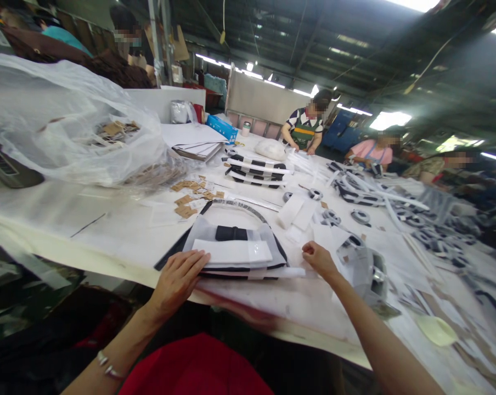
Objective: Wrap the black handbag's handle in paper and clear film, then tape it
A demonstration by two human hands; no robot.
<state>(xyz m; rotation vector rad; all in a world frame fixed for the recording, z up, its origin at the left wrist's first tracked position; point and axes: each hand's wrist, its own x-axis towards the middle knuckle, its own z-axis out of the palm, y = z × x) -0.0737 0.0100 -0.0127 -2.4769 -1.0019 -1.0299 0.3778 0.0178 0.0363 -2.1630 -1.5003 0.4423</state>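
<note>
A dark handbag [281, 251] lies flat near the table's front edge, its curved handle [248, 206] wrapped in clear film. White tissue-like wrapping covers its front, with a folded white sheet [231, 251] on top and a black strap piece [231, 233] above that. My left hand [182, 277] rests on the bag's left side, fingers stretched out over the sheet's left end. Just right of the bag, above the table, my right hand [320, 259] has its fingers pinched together; whatever is between them is too small to make out. A tape dispenser [375, 274] stands right of that hand.
Brown paper tags [186, 206] lie scattered behind the bag, beside a large clear plastic bag [67, 126]. Farther back are a stack of sheets [194, 137], a blue box [222, 129] and wrapped black-and-white bags [256, 171]. Rolled straps [361, 217] cover the right. Co-workers [303, 129] work across the table.
</note>
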